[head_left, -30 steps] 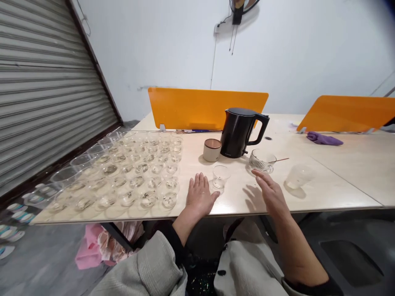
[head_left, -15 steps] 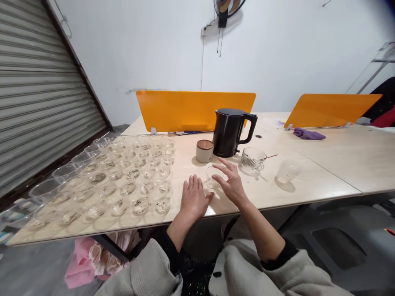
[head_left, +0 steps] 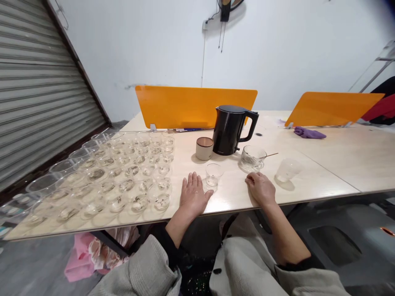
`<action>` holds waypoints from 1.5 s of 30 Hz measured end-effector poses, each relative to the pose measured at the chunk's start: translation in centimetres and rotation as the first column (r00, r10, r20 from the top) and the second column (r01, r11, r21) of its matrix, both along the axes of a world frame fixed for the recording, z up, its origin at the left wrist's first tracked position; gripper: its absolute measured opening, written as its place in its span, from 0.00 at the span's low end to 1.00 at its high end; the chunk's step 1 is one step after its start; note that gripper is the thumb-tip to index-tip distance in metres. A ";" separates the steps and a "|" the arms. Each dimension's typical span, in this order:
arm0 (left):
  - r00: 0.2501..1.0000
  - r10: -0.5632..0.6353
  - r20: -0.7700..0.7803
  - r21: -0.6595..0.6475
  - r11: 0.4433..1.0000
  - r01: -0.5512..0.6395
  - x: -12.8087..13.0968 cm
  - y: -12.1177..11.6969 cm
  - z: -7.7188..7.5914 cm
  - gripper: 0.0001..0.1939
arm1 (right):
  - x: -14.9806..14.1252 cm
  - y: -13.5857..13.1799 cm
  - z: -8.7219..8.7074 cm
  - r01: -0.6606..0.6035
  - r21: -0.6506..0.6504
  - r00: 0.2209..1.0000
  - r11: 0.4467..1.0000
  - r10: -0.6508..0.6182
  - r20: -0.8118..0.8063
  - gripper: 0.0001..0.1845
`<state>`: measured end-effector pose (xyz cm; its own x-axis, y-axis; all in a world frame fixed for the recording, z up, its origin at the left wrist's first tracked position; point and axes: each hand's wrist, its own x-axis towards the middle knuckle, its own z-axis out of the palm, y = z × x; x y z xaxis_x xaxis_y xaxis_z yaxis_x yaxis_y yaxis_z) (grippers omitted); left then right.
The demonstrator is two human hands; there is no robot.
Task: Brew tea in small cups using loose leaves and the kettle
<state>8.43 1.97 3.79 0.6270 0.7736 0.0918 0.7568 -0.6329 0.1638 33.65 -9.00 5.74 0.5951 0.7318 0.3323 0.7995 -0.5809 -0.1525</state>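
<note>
1. While the left hand [head_left: 193, 196] lies flat in the head view, fingers nearly together and thumb out, the clear cup [head_left: 213, 174] stands upright just beside that thumb; a sideways nudge could tip its thin, flared plastic.
2. Curled low over the smooth table [head_left: 231, 193], the right hand [head_left: 261, 189] bunches its fingers; I cannot tell whether they pinch anything. A forward swing could knock the ribbed glass mug [head_left: 252, 158] just beyond.

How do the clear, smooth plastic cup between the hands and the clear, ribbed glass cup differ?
The glass cup has a handle; the plastic cup has none. A thin stick leans from the glass cup; none shows in the plastic cup. The plastic cup is nearest the left hand; the glass cup, the right hand. Both are see-through and upright on the table.
</note>
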 end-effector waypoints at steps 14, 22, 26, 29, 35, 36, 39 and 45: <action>1.000 -0.001 0.017 0.023 1.000 0.000 0.0 0.0 0.1 0.42 | -4.0 3.5 2.9 -0.219 0.345 0.959 0.912 0.268 -0.098 0.15; 0.999 -0.014 0.040 0.016 1.000 0.013 0.0 0.1 -0.1 0.42 | -7.9 7.6 5.8 -0.523 0.408 0.827 0.748 0.562 0.029 0.08; 0.998 -0.020 0.065 0.000 1.000 0.020 0.0 0.2 -0.2 0.41 | -6.7 5.0 5.6 -0.486 0.494 0.827 0.721 0.562 -0.005 0.17; 0.993 -0.015 0.114 -0.050 0.999 0.021 -0.2 0.3 -0.3 0.41 | -4.2 1.7 4.8 -0.191 0.693 0.878 0.695 0.437 -0.196 0.21; 0.922 0.047 0.385 -0.181 0.983 0.025 0.0 0.9 0.0 0.51 | 1.9 -1.2 3.0 0.390 0.754 0.732 0.529 0.319 -0.602 0.39; 0.891 0.063 0.449 -0.217 0.975 0.041 0.2 1.1 0.1 0.53 | 2.6 -0.8 3.1 0.407 0.752 0.715 0.519 0.331 -0.616 0.40; 0.759 0.128 0.639 -0.337 0.933 0.127 1.1 1.8 0.4 0.58 | 4.0 0.9 3.7 0.420 0.746 0.691 0.517 0.351 -0.632 0.41; 0.528 0.178 0.830 -0.393 0.859 0.328 3.2 3.0 -0.1 0.60 | 5.7 3.7 4.7 0.430 0.740 0.692 0.517 0.337 -0.638 0.31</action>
<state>11.67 4.98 3.70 0.5129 0.8204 0.2528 0.0639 -0.3302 0.9418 39.31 -5.33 10.43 0.9193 0.3174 0.2326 0.2154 0.0888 -0.9725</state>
